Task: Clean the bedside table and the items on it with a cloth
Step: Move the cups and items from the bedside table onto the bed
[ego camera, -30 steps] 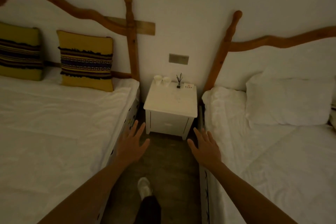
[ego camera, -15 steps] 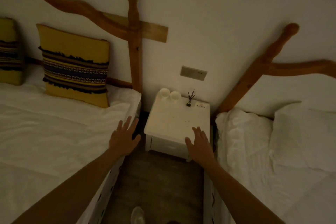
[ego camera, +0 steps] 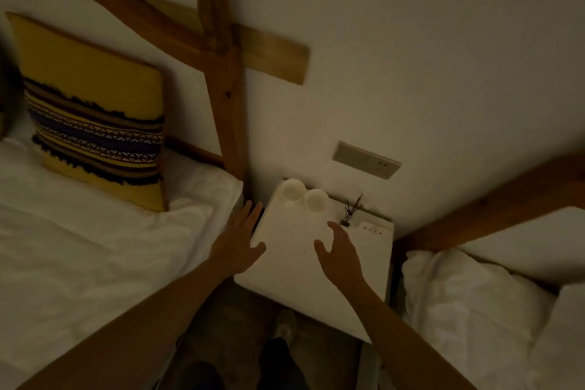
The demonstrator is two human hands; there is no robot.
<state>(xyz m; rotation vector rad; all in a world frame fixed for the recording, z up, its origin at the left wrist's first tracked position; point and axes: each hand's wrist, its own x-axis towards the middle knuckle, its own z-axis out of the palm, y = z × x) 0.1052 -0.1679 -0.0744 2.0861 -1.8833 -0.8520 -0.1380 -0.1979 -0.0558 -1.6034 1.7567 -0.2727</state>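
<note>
A white bedside table (ego camera: 294,282) stands between two beds against the wall. At its back left stand two white cups (ego camera: 293,189) (ego camera: 316,198). A small dark reed diffuser (ego camera: 347,215) and a flat white item with red marks (ego camera: 373,227) sit at the back right. My left hand (ego camera: 239,244) hovers over the table's left edge, fingers spread, holding nothing. My right hand (ego camera: 340,255) is over the tabletop's middle, fingers apart and empty. No cloth is in sight.
A white bed (ego camera: 88,263) with a yellow patterned cushion (ego camera: 95,136) lies left, a white bed with pillows (ego camera: 474,310) right. Wooden headboard posts (ego camera: 226,111) flank the table. A wall socket plate (ego camera: 366,160) sits above it. My shoe (ego camera: 285,324) is on the narrow floor strip.
I have stepped closer to the table, which now fills more of the view. Both hands moved forward from the aisle to above the tabletop.
</note>
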